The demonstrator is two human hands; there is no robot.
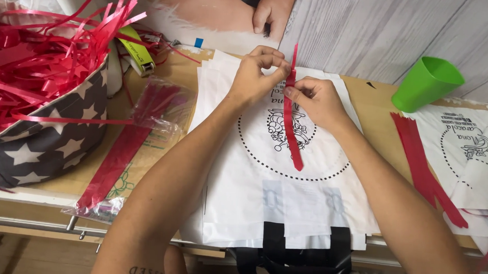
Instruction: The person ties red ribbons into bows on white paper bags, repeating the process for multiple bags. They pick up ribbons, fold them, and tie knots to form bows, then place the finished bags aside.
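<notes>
Wooden worktable (157,165) against pale plank wall. Near edge: stack of white printed bags (273,206). Above stack, left hand (256,75) and right hand (314,102) both pinch red ribbon strip (291,128), fingertips pressed together near its upper part; strip hangs over bag print. Left: star-patterned basket (46,136) full of red ribbon scraps. Right: loose red strips (423,165), green cup (427,83). Far edge: another person's hand (271,12).

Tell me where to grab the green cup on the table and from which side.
Grip the green cup around its tapered wall near the base, coming from above. It lies tipped over at the table's far edge, mouth toward the wall, so the rim is awkward; both hands pinch the red strip.
</notes>
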